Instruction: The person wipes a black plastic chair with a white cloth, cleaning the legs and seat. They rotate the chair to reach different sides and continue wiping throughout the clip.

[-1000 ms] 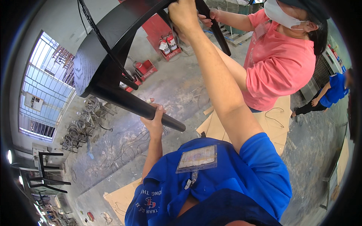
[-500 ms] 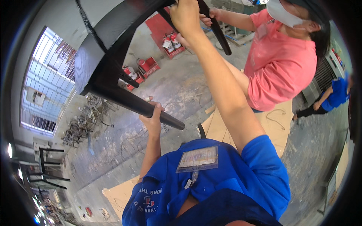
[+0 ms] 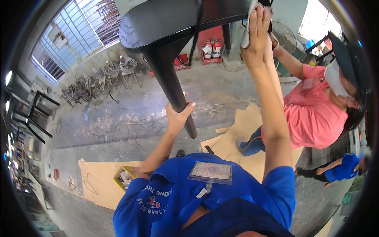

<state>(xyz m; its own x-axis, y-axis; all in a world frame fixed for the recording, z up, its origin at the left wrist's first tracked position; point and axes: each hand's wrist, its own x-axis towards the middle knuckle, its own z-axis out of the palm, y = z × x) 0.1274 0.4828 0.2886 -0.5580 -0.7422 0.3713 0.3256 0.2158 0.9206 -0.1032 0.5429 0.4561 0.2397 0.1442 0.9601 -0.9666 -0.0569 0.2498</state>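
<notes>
A black wooden piece of furniture (image 3: 162,27), with a rounded slab top and tapered round legs, is tilted at the top of the view; whether it is a table or a chair I cannot tell. My left hand (image 3: 179,114) wraps round the lower part of its nearest leg (image 3: 167,79). Higher up on the right, my right hand (image 3: 258,37) presses a whitish cloth (image 3: 246,37) against the far end, fingers long and together. Just beyond it is the hand (image 3: 274,41) of a co-worker in a pink shirt, partly hidden by mine.
A dark cord (image 3: 196,31) hangs in front of the slab. Red fire extinguishers (image 3: 212,49) stand by the wall, left of them coiled cables (image 3: 114,69). Cardboard sheets (image 3: 106,181) and a small yellow box (image 3: 126,175) lie on the floor. Another person in blue (image 3: 341,170) is at far right.
The view has swung, and the furniture's leg now hangs more steeply. My right hand has moved right along the piece, its cloth now visible. My left hand still grips the leg.
</notes>
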